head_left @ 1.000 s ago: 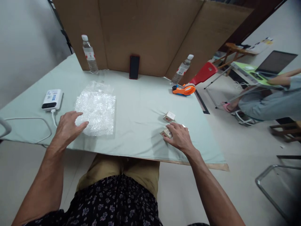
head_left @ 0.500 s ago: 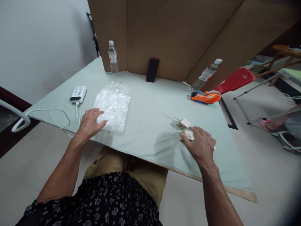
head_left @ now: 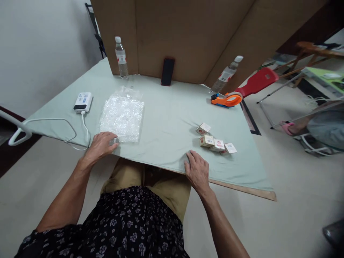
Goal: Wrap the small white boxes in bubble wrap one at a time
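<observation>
Bubble wrap (head_left: 122,118) by left hand (head_left: 100,146); small boxes (head_left: 218,144) near right hand (head_left: 198,169)

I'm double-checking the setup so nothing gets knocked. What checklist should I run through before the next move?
1. Right hand apart from the boxes: ok, at the table's near edge.
2. Four boxes in one line: not ok, the far box sits behind the other three.
3. Left hand free of the bubble wrap: cannot tell, fingers at its near edge.
4. Phone propped against the cardboard: ok.
5. Cable plugged into the power bank: ok.
</observation>
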Demonstrator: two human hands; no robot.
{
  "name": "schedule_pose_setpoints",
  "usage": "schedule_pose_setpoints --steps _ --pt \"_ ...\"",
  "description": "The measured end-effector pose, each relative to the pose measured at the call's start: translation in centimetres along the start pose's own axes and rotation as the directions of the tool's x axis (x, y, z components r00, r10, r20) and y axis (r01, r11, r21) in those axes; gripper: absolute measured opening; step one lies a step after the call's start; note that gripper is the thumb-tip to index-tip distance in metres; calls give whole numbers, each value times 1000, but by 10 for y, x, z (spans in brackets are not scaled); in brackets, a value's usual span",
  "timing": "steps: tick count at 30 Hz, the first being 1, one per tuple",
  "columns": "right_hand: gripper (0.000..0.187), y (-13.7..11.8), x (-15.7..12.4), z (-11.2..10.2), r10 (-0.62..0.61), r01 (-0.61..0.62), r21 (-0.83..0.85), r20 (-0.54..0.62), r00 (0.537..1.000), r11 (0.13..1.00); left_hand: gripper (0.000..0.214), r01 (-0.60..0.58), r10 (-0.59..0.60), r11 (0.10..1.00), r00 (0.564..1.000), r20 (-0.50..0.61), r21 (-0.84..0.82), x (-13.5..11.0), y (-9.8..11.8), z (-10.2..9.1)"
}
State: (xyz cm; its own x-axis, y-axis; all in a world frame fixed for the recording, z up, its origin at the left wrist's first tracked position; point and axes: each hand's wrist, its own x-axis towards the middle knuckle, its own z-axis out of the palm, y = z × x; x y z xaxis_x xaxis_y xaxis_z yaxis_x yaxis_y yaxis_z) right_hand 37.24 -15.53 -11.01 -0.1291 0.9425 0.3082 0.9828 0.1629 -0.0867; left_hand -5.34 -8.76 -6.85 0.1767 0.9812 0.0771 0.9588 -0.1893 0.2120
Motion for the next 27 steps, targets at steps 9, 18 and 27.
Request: schedule_pose_setpoints --steps 9,18,27 --pt "33 -18 25 0 161 -150 137 -77 984 979 30 -215 201 975 963 -179 -61 23 14 -12" --pt "49 -57 173 33 45 -48 19 161 986 999 38 -309 293 945 946 -142 -104 26 5 -20" --pt "31 -100 31 2 -205 155 354 108 973 922 29 -265 172 912 940 -293 -313 22 -23 -6"
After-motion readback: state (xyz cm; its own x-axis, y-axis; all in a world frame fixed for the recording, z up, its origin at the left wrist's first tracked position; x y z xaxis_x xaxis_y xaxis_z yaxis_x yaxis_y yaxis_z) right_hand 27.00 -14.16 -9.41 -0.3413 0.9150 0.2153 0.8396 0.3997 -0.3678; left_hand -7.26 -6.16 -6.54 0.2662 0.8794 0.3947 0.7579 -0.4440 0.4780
